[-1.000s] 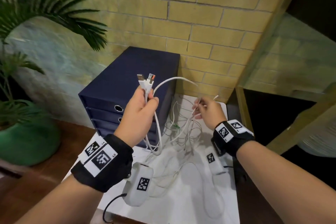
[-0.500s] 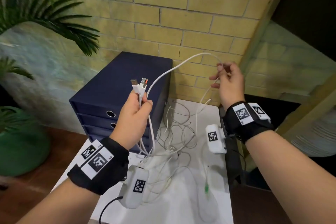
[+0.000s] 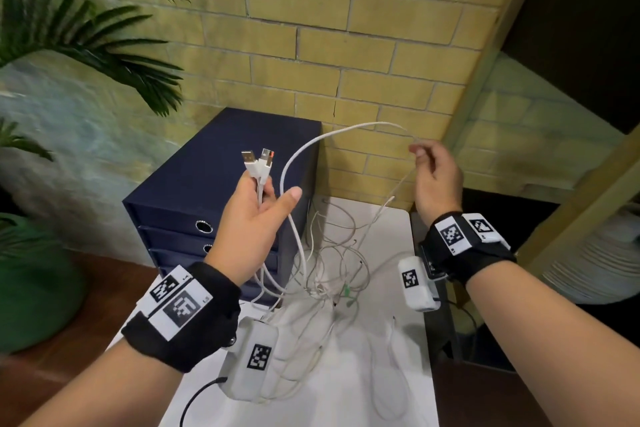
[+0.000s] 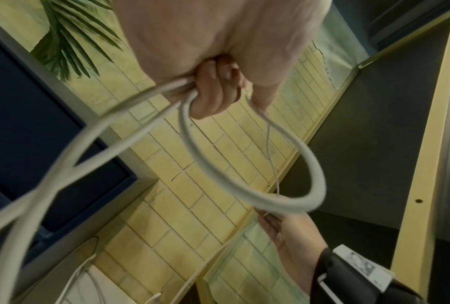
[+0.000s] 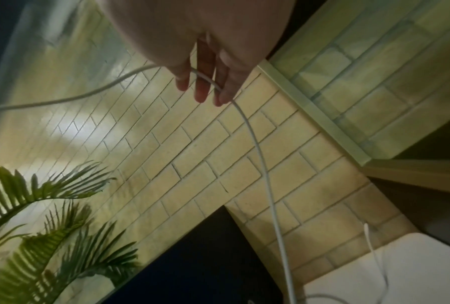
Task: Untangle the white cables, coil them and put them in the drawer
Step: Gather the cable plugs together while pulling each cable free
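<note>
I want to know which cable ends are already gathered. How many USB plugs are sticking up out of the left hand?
2. One USB plug stands on the left, the other USB plug right beside it, both above the left hand. Further plugs may be hidden in the tangle.

palm plant (image 3: 86,38) – green pot (image 3: 31,288) – brick wall (image 3: 346,45).

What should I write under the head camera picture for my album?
Left hand grips two USB plugs while right hand lifts a white cable above the tangle.
</note>
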